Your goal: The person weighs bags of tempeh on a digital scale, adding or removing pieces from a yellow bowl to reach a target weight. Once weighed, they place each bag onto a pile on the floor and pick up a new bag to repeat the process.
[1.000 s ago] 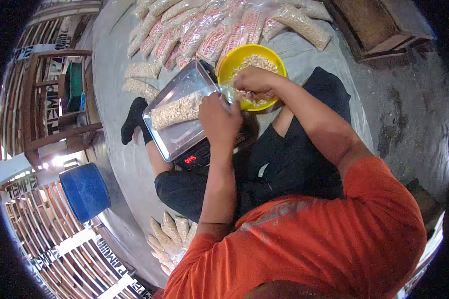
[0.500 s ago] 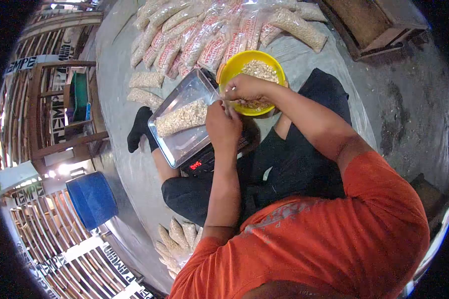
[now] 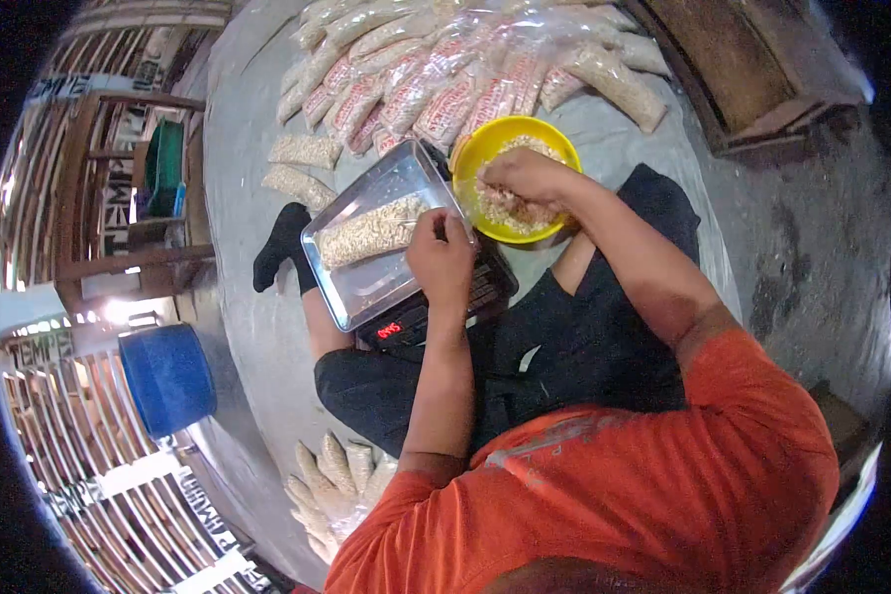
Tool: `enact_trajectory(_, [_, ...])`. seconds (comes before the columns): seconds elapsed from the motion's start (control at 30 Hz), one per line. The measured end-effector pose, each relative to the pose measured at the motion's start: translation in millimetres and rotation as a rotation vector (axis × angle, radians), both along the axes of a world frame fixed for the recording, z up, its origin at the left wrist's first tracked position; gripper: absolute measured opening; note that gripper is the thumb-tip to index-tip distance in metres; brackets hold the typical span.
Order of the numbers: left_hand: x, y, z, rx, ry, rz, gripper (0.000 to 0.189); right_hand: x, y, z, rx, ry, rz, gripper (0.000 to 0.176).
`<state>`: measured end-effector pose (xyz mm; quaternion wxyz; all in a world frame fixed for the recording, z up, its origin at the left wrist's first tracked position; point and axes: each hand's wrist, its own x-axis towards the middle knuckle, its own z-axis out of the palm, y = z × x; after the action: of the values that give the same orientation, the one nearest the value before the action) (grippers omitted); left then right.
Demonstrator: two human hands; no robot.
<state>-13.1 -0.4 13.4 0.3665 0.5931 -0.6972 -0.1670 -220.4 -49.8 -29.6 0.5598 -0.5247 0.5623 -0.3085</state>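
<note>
The left hand (image 3: 442,259) is pinched on one end of a filled clear bag (image 3: 368,236), which stretches leftward from it in the metal tray (image 3: 374,284). The right hand (image 3: 531,178) reaches into loose grains (image 3: 515,215) inside the yellow bowl (image 3: 469,158); its finger closure cannot be told.

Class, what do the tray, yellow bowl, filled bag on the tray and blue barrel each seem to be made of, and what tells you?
Tray: probably metal, shiny and smooth; it throws bright reflections.
Yellow bowl: likely smooth plastic, evenly coloured throughout.
Filled bag: apparently thin, clear plastic; its pale contents show through.
Blue barrel: perhaps plastic or painted metal; evenly coloured, fairly dull.
</note>
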Motion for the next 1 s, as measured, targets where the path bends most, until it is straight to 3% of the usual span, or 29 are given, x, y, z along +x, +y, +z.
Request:
enact_trajectory(0.03, [-1, -1, -4, -0.001, -0.041, -0.006, 0.017, -1, 4, -2, 0.054, -0.218, 0.052, 0.031])
enact_trajectory(0.07, [-2, -1, -6, -0.002, -0.022, 0.011, 0.017, 5, 9, 7, 0.055, -0.199, 0.069, 0.031])
enact_trajectory(0.13, [-5, 1, -10, 0.03, -0.027, -0.033, 0.019, 18, 22, 25, 0.399, -0.683, 0.047, 0.026])
enact_trajectory(0.23, [-5, 5, -10, -0.065, -0.045, -0.056, 0.015, 30, 16, 4, 0.393, -0.797, 0.012, 0.029])
enact_trajectory(0.3, [1, 8, -12, -0.014, -0.01, -0.029, 0.019, 37, 11, 14, 0.436, -0.9, -0.129, 0.032])
enact_trajectory(0.4, [8, 9, -14, 0.003, 0.106, -0.019, 0.022, 49, 8, 35, 0.459, -0.923, -0.122, 0.031])
enact_trajectory(0.43, [10, 10, -14, -0.037, 0.161, -0.047, 0.021, 59, 6, 43, 0.462, -0.948, -0.139, 0.022])
enact_trajectory(0.57, [21, 3, -6, -0.041, 0.248, 0.051, 0.016, 81, -6, 68, 0.471, -0.866, -0.175, 0.021])
enact_trajectory(0.63, [30, 0, 0, -0.03, 0.287, 0.056, 0.014, 90, -9, 89, 0.425, -0.7, -0.159, 0.022])
enact_trajectory(0.77, [38, -3, -2, -0.061, 0.316, 0.052, 0.011, 90, -22, 72, 0.417, -0.533, -0.093, 0.026])
enact_trajectory(0.8, [39, -1, -1, -0.06, 0.329, 0.044, 0.011, 85, -27, 51, 0.028, -0.049, 0.095, 0.02])
enact_trajectory(0.87, [39, -2, 3, -0.054, 0.35, 0.053, 0.013, 91, -27, 59, -0.363, 0.453, 0.262, 0.019])
enact_trajectory(1.0, [37, -2, -3, 0.018, 0.357, -0.006, 0.011, 100, -1, 75, -0.238, 0.442, -0.086, 0.03])
